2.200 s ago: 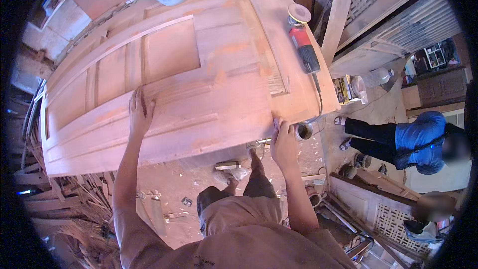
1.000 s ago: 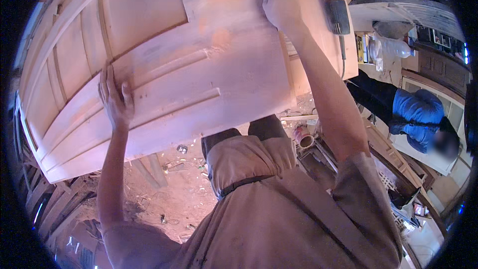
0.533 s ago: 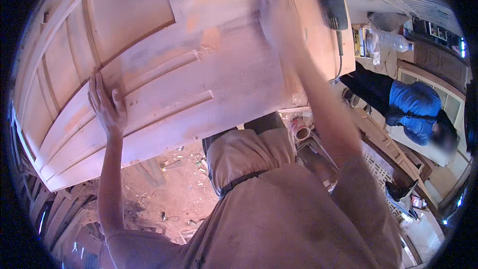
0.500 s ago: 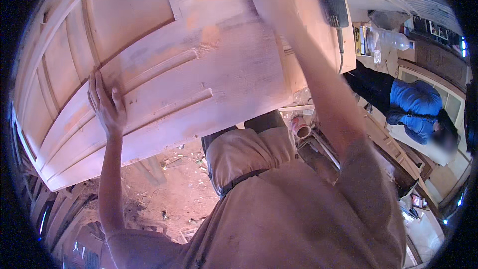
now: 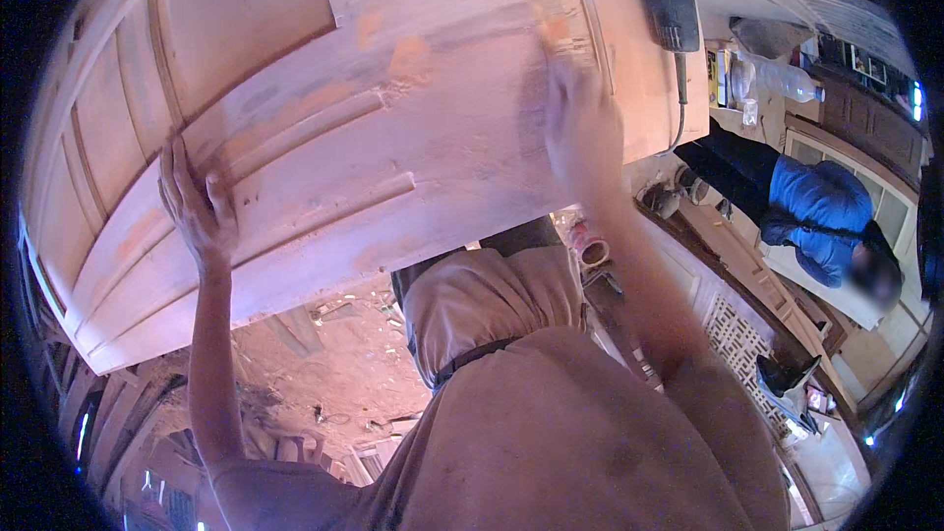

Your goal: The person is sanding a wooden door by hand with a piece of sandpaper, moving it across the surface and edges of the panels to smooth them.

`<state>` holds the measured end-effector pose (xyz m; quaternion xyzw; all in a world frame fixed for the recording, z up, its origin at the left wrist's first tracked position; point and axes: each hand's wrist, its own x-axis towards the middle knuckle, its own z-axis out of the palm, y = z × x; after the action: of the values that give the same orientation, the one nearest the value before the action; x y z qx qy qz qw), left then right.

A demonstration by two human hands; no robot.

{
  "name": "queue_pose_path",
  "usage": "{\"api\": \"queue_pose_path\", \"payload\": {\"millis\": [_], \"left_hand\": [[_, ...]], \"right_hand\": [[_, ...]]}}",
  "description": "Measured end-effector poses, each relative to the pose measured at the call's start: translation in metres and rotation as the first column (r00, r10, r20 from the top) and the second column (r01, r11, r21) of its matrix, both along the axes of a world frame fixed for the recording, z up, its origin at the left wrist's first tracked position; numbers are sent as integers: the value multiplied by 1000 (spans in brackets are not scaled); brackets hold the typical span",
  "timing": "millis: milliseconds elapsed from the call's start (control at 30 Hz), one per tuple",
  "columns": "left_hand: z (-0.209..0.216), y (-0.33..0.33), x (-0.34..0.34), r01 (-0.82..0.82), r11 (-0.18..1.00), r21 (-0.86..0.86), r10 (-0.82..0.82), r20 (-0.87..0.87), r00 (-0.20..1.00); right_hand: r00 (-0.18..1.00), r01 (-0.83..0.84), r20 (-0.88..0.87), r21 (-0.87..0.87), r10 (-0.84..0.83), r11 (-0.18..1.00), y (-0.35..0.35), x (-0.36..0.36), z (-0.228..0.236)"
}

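A large wooden panelled door (image 5: 462, 128) lies in front of me, with curved grooves, raised mouldings and patches of orange and grey on its face. My left hand (image 5: 200, 206) rests flat on its left part, fingers stretched out beside the curved moulding. Over the right part of the same door is my right hand (image 5: 582, 128), smeared by motion. Its fingers are too blurred to read, and whatever may be under them is hidden. Beyond that hand sits a red and black corded power tool (image 5: 674, 12) at the door's right side.
A person in a blue top (image 5: 821, 202) is bent over at the right. Clear plastic bottles (image 5: 787, 81) stand on the right. A reddish can (image 5: 593, 251) is below the door's near edge. Scraps and shavings litter the dirt floor (image 5: 364, 364); timber (image 5: 108, 423) is piled lower left.
My right hand has come from the door's far side down toward its near edge, the elbow drawing back. My left hand stays flat on the door. The view has shifted slightly.
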<state>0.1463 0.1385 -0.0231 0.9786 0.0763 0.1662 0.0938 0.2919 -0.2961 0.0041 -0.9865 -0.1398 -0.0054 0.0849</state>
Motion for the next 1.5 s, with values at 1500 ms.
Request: {"api": "queue_pose_path", "payload": {"millis": [1500], "left_hand": [[-7,4,-4,-55,998,37,54,20,998]], "right_hand": [[998,31,-65,184,-20,982,-55,-89,11]]}}
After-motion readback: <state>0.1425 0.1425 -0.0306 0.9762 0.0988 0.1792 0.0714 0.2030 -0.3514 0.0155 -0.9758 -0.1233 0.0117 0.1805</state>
